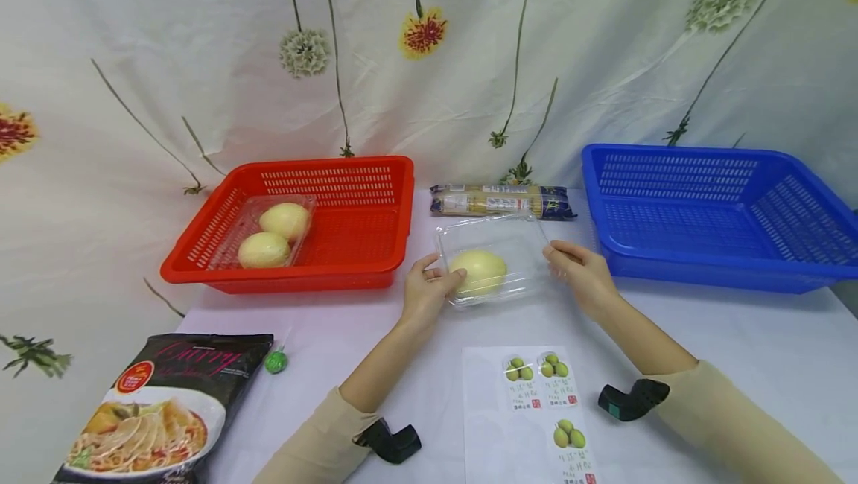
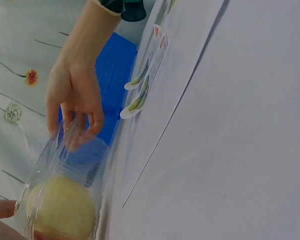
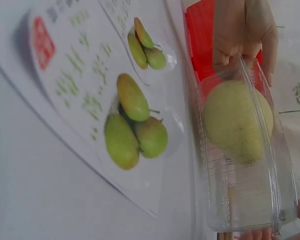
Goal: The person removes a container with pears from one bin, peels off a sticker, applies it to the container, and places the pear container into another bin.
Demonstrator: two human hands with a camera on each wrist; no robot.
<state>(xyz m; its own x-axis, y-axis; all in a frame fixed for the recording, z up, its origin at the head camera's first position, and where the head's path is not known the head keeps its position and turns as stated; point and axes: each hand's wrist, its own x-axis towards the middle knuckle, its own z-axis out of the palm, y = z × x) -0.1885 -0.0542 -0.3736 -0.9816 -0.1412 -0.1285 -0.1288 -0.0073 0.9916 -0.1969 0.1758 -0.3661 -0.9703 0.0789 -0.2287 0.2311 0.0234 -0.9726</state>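
A clear plastic clamshell box point(image 1: 519, 249) is held between both hands above the table, with a pale yellow melon point(image 1: 484, 269) inside its left half. My left hand point(image 1: 424, 294) grips the box's left end, thumb over the side near the melon. At the other end, my right hand point(image 1: 582, 275) pinches the right edge between thumb and fingers. The right wrist view shows the box point(image 3: 245, 195) with its lid over the melon point(image 3: 237, 120); whether the rim is fully snapped cannot be told.
A red basket point(image 1: 348, 279) at left holds another clear box with two melons point(image 1: 284, 221). A blue basket point(image 1: 704, 268) stands right. Noodle packs point(image 1: 503, 202) lie behind the box. A sheet of fruit stickers point(image 1: 492, 409) lies in front; a curry noodle bag point(image 1: 154, 409) and small green ball point(image 1: 275, 362) lie left.
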